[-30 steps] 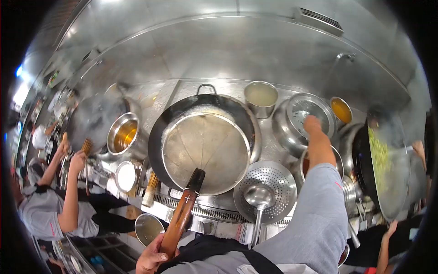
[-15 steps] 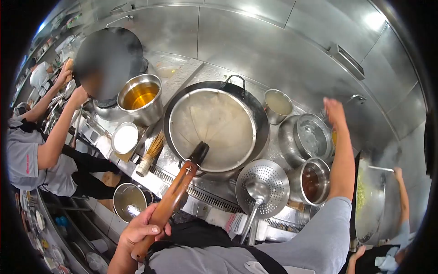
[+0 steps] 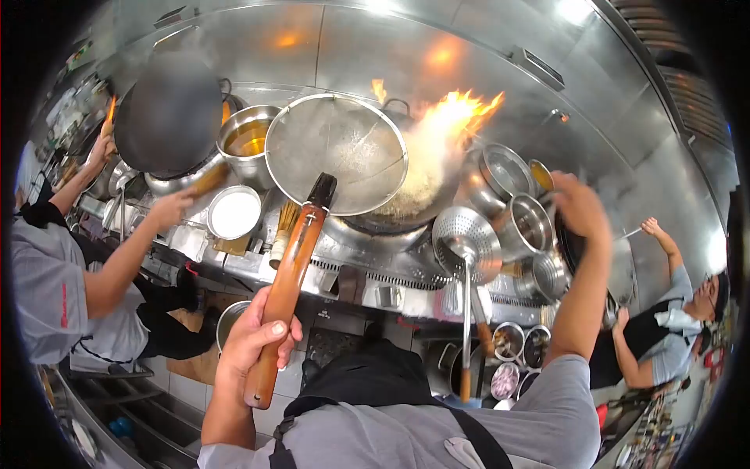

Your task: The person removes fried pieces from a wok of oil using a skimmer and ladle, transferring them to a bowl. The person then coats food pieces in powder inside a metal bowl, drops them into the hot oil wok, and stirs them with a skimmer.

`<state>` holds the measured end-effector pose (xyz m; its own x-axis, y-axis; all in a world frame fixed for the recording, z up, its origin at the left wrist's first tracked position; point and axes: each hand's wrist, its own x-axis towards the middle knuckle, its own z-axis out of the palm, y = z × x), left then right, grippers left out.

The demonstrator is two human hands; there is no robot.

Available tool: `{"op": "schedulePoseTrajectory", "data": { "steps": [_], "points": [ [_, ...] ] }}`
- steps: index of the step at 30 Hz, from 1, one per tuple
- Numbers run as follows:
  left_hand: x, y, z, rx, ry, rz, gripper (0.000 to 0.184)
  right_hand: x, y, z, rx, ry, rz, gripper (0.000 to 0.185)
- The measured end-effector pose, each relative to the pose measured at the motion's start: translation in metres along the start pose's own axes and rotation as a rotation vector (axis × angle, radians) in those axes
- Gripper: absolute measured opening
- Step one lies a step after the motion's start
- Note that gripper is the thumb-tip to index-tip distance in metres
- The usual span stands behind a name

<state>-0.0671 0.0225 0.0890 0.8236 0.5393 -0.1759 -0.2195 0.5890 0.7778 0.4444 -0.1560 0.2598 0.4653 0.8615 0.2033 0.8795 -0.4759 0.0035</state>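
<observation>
My left hand is closed around the brown wooden handle of a round wire-mesh strainer. The strainer is raised, overlapping the left part of a dark wok from this viewpoint. Tall orange flames rise at the wok's right side, above pale food. My right hand is off to the right, near a small yellow bowl and the steel pots. Motion blurs its fingers, so I cannot see whether they hold anything.
A perforated strainer holds a long-handled ladle. Left of the wok stand a pot of amber liquid and a white-filled bowl. Co-workers stand at both sides; the left one's blurred black wok is close.
The mesh strainer has come up and left out of the wok. Flames have appeared over the wok, where pale food now shows. My right hand appears lower, and my view has shifted.
</observation>
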Motion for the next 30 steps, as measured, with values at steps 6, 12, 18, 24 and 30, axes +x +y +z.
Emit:
{"op": "schedulePoseTrajectory", "data": {
  "steps": [6, 12, 18, 24, 30],
  "points": [
    [-0.005, 0.002, -0.019, 0.073, -0.205, -0.045, 0.073, -0.049, -0.076, 0.002, 0.919, 0.547, 0.004, 0.043],
    [0.002, -0.018, -0.001, -0.036, -0.263, -0.063, 0.056, -0.166, -0.186, 0.181, 0.506, 0.053, -0.202, 0.052],
    [0.035, -0.057, 0.056, -0.036, -0.202, 0.005, 0.037, -0.347, -0.201, 0.254, 0.751, -0.297, -0.005, 0.049],
    [0.173, -0.117, 0.103, -0.246, -0.119, -0.005, 0.038, -0.448, -0.156, 0.212, 0.795, -0.142, 0.160, 0.044],
    [0.129, -0.208, 0.120, -0.582, 0.057, -0.067, 0.067, -0.436, -0.103, 0.045, 0.720, 0.392, 0.193, 0.041]
  ]
}}
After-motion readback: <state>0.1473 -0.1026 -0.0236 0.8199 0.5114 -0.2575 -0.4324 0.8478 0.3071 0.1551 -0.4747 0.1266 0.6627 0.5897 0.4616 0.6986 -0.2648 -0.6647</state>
